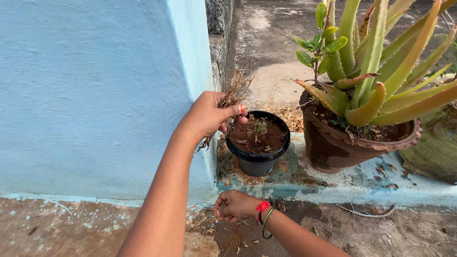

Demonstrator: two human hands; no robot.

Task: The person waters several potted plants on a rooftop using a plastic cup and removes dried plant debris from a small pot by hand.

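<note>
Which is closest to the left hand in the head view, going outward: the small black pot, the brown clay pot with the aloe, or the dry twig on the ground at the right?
From the left hand:
1. Small black pot, just right of the hand.
2. Brown clay pot with the aloe, farther right on the ledge.
3. Dry twig, down on the ground at the right.

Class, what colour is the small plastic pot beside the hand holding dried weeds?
The small plastic pot is black, seen clearly in the head view.

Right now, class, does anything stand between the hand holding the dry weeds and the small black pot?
Nothing visible does. The left hand grips the dry weeds right beside the black pot, fingertips at its rim.
</note>
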